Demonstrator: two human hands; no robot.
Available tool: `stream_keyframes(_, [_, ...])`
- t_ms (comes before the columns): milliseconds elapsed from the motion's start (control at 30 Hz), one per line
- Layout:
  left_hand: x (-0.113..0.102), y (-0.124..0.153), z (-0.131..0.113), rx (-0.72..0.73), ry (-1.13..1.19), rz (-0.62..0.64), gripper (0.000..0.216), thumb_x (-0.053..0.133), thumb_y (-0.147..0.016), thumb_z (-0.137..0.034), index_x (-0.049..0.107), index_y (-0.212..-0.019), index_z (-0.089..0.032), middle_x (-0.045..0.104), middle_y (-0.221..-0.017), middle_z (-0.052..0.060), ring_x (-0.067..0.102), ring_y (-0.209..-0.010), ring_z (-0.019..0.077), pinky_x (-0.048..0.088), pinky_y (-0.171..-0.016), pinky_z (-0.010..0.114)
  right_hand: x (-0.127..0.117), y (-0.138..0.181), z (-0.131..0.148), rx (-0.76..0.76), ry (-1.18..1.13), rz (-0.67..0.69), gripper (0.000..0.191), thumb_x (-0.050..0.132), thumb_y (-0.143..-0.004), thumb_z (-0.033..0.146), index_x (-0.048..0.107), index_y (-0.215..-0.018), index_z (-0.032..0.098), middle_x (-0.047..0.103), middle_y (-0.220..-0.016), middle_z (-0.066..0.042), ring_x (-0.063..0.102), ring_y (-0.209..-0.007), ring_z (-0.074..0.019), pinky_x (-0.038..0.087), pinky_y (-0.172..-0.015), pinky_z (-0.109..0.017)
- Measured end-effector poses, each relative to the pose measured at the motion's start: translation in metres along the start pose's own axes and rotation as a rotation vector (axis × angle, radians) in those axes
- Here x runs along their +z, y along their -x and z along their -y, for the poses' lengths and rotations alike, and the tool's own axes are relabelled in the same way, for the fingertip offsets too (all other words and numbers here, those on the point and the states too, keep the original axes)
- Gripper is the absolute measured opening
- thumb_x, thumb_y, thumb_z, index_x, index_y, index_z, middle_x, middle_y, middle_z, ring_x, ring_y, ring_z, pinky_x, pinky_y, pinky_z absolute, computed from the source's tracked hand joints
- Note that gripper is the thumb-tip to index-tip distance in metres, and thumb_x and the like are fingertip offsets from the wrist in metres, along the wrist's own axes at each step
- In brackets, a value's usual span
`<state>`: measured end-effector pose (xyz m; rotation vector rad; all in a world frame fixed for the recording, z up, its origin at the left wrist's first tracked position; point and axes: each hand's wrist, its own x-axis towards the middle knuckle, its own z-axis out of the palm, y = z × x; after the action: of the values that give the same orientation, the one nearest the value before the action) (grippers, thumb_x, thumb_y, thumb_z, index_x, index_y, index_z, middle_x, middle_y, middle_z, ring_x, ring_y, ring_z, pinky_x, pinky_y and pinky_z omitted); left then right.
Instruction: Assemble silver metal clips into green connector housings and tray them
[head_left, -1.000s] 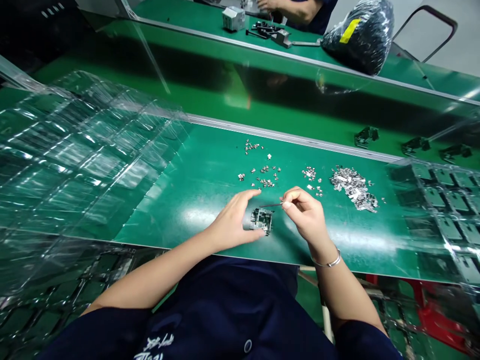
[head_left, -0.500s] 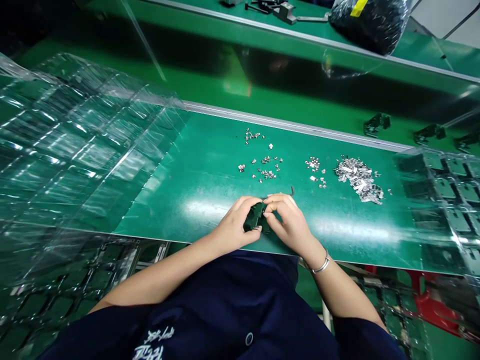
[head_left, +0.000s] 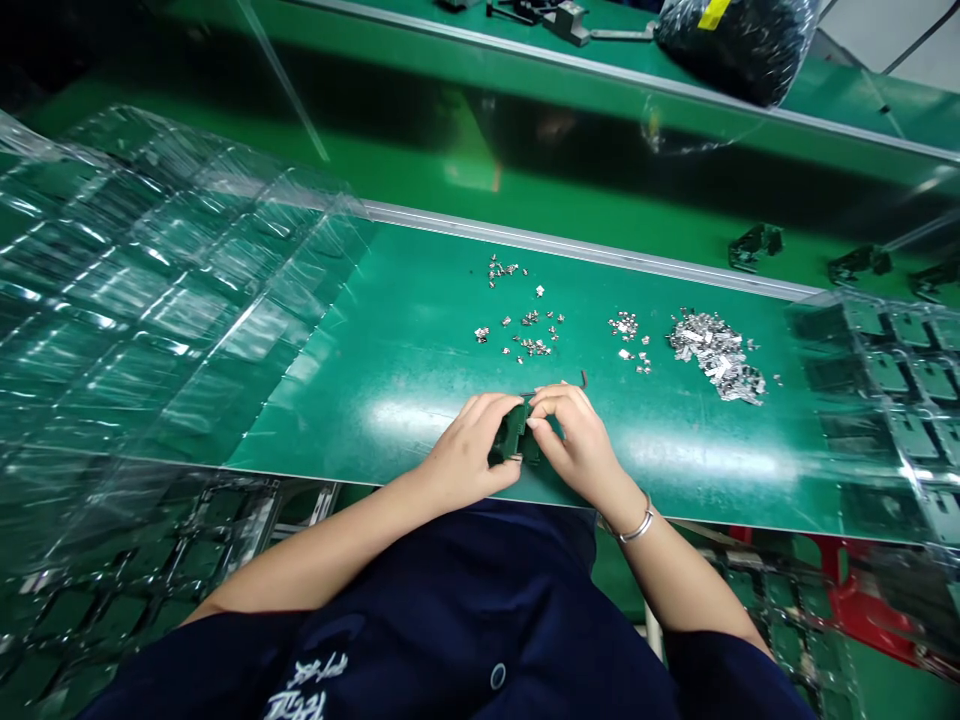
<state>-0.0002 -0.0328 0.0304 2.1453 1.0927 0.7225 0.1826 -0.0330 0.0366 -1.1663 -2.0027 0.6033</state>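
Near the front edge of the green bench, my left hand (head_left: 474, 440) is closed round a small dark plastic housing (head_left: 514, 432), thumb below and fingers above. My right hand (head_left: 568, 430) meets it from the other side, its thumb and forefinger pinched at the housing's right side. What that pinch holds, if anything, is too small to make out. Just beyond the fingers lies a thin dark bent rod (head_left: 584, 379). Farther back, small shiny metal pieces (head_left: 534, 346) are scattered in loose groups.
A larger heap of metal parts (head_left: 716, 355) lies to the right. Clear plastic trays (head_left: 150, 270) cover the left side, and another tray (head_left: 896, 390) stands right. Several dark housings (head_left: 756, 245) sit behind the metal rail (head_left: 600, 250). A black-filled bag (head_left: 739, 50) rests on the shelf.
The hands and the housing stay almost in place, with only a slight shift of the fingers. The whole view has moved very slightly.
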Motion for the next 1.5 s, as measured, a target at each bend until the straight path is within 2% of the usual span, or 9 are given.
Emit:
stream_keyframes(133, [-0.002,-0.005,0.001,-0.013,0.031,0.021,0.055,0.050,-0.068,-0.009,0.042,-0.122,-0.017,0.055,-0.119,0.011,0.052,-0.111,0.0250,0.047,-0.095,0.041,0.005,-0.001,0.001,0.092,-0.093,-0.033,0.007,0.050,-0.091,0.017,0.051,-0.086,0.022,0.058,-0.090,-0.005,0.057,-0.090,-0.0190,0.048,-0.080,-0.035])
stream_keyframes(267, [0.000,-0.010,-0.004,-0.021,-0.042,-0.021,0.046,0.045,-0.076,-0.010,0.045,-0.122,-0.015,0.056,-0.123,0.013,0.051,-0.118,0.0253,0.045,-0.099,0.041,0.010,0.000,0.002,0.136,-0.131,-0.110,0.005,0.050,-0.090,0.019,0.053,-0.088,0.022,0.058,-0.090,-0.004,0.057,-0.088,-0.0181,0.048,-0.080,-0.034])
stream_keyframes(367, [0.001,-0.014,-0.006,-0.059,-0.070,-0.066,0.033,0.043,-0.085,-0.015,0.051,-0.116,-0.018,0.061,-0.118,0.009,0.056,-0.113,0.0231,0.047,-0.094,0.038,0.012,0.002,0.004,0.126,-0.123,-0.147,0.004,0.051,-0.090,0.019,0.053,-0.089,0.022,0.059,-0.090,-0.004,0.058,-0.087,-0.0181,0.048,-0.080,-0.033])
stream_keyframes(533, [-0.001,-0.020,-0.002,-0.053,-0.073,-0.104,0.022,0.048,-0.087,-0.019,0.058,-0.105,-0.023,0.066,-0.108,0.005,0.061,-0.101,0.0202,0.049,-0.086,0.033,0.010,0.002,0.011,0.126,-0.102,-0.139,0.005,0.050,-0.091,0.020,0.053,-0.088,0.022,0.059,-0.089,-0.004,0.058,-0.087,-0.0189,0.048,-0.079,-0.034])
stream_keyframes(667, [0.001,-0.021,-0.002,-0.006,-0.135,-0.137,0.020,0.048,-0.087,-0.021,0.059,-0.105,-0.021,0.067,-0.105,0.006,0.061,-0.099,0.0210,0.047,-0.084,0.033,0.012,0.001,0.014,0.108,-0.043,-0.145,0.006,0.048,-0.092,0.019,0.052,-0.088,0.022,0.059,-0.088,-0.005,0.058,-0.085,-0.0190,0.049,-0.077,-0.034])
stream_keyframes(867, [0.015,-0.021,-0.006,-0.105,-0.216,-0.247,0.024,0.042,-0.089,-0.020,0.054,-0.109,-0.017,0.063,-0.104,0.010,0.057,-0.100,0.0241,0.046,-0.084,0.036,0.024,-0.003,0.004,0.022,0.093,-0.211,0.011,0.043,-0.093,0.014,0.048,-0.089,0.022,0.059,-0.091,-0.007,0.058,-0.088,-0.0197,0.051,-0.077,-0.033])
stream_keyframes(1100, [0.024,-0.017,-0.002,-0.092,-0.205,-0.249,0.032,0.049,-0.081,-0.016,0.047,-0.112,-0.017,0.058,-0.105,0.011,0.053,-0.099,0.0254,0.046,-0.084,0.039,0.023,-0.006,-0.004,0.038,0.095,-0.144,0.011,0.041,-0.094,0.016,0.049,-0.088,0.022,0.059,-0.090,-0.007,0.060,-0.088,-0.0201,0.053,-0.079,-0.036])
stream_keyframes(1267, [0.024,-0.017,0.001,-0.094,-0.074,-0.228,0.035,0.051,-0.078,-0.015,0.042,-0.111,-0.018,0.054,-0.104,0.010,0.052,-0.101,0.0248,0.046,-0.087,0.040,0.013,-0.008,-0.004,0.107,-0.069,-0.094,0.009,0.048,-0.089,0.016,0.051,-0.095,0.022,0.059,-0.095,-0.006,0.060,-0.090,-0.0191,0.056,-0.072,-0.031])
stream_keyframes(1500, [0.014,-0.025,0.004,-0.149,0.157,-0.074,0.037,0.055,-0.073,-0.019,0.042,-0.107,-0.021,0.051,-0.103,0.006,0.052,-0.103,0.0228,0.045,-0.091,0.039,-0.002,-0.014,0.002,0.106,0.053,0.005,0.016,0.046,-0.084,0.011,0.051,-0.095,0.022,0.060,-0.093,-0.006,0.060,-0.087,-0.0199,0.052,-0.077,-0.033])
